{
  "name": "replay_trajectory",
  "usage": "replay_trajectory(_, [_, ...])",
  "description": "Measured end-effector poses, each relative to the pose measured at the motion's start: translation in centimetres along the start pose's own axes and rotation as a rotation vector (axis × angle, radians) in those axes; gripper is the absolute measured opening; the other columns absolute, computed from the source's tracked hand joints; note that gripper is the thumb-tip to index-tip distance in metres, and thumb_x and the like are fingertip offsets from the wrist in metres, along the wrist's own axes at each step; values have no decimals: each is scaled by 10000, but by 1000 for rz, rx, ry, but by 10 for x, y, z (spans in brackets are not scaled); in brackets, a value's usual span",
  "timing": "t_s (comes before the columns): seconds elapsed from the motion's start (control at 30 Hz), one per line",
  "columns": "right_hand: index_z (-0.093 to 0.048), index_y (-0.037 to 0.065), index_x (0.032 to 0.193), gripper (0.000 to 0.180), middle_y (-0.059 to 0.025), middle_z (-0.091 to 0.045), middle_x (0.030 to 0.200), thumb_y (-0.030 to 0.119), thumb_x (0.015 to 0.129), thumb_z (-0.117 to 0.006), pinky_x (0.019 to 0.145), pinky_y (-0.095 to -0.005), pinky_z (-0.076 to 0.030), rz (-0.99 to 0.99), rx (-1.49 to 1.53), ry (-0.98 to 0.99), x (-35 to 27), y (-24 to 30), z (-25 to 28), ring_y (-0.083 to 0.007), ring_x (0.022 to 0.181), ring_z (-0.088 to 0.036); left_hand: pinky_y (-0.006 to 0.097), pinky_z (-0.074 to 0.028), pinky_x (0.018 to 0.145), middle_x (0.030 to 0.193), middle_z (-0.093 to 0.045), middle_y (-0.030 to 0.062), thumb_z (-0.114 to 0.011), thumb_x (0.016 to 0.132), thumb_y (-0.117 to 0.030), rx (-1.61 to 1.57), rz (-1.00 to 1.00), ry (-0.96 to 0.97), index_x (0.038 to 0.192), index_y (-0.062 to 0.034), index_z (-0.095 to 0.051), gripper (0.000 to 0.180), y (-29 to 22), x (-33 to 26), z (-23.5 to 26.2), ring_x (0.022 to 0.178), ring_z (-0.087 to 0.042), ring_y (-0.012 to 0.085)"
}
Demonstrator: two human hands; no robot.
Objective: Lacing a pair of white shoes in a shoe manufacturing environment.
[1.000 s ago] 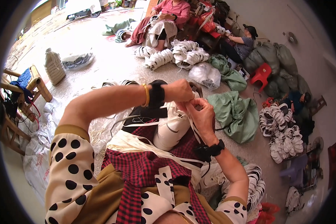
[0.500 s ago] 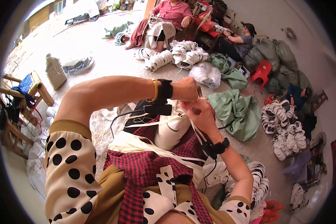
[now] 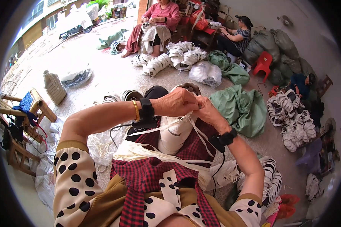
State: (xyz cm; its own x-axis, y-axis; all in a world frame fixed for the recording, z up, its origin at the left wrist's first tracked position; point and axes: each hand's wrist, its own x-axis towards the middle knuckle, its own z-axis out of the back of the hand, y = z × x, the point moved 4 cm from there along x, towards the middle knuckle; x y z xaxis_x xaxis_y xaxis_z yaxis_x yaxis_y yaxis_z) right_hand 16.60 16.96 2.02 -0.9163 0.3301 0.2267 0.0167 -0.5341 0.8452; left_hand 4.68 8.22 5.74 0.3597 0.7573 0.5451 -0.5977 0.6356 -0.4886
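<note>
Right around the middle of the frame, the person's left hand (image 3: 177, 102) and right hand (image 3: 208, 111) meet, fingers pinched tight on a flat white lace (image 3: 195, 130) that runs down to a white sneaker (image 3: 176, 132) lying on the red checked cloth (image 3: 151, 174) over the lap, just below the hands. Both wrists wear black bands. A crumpled green sack (image 3: 240, 108) sits right of centre, and piles of white shoes (image 3: 185, 55) lie toward the upper middle, near a seated person in pink (image 3: 159, 17).
</note>
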Motion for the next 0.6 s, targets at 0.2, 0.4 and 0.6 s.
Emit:
replay_trajectory(0.2, [-602,24,1075,241,0,-640,944,78,855,-684,758,-248,-499,-5,136,-236,-17,-12,8,-67,872,-585,238,-551,504,684,-682,56,-564,996,-239,-453,550,31,903,15,-712,309,14,-3,-2,570,-678,113])
replay_trajectory(0.4, [-593,17,1017,206,-51,-651,1094,94,851,-688,771,-239,-517,-2,97,-293,-26,-9,3,-70,922,-587,260,-608,572,758,-697,112,-524,1031,-273,-715,614,-32,1040,45,-652,343,14,-15,-6,633,-715,168])
replay_trajectory(0.6, [-726,54,1151,349,-117,-662,1262,231,854,-774,995,-366,-476,60,-167,-335,-26,4,-5,-256,1190,-607,295,-637,623,857,-698,147,-491,1040,-254,-798,709,-224,1100,70,-626,356,24,-21,-17,720,-727,204])
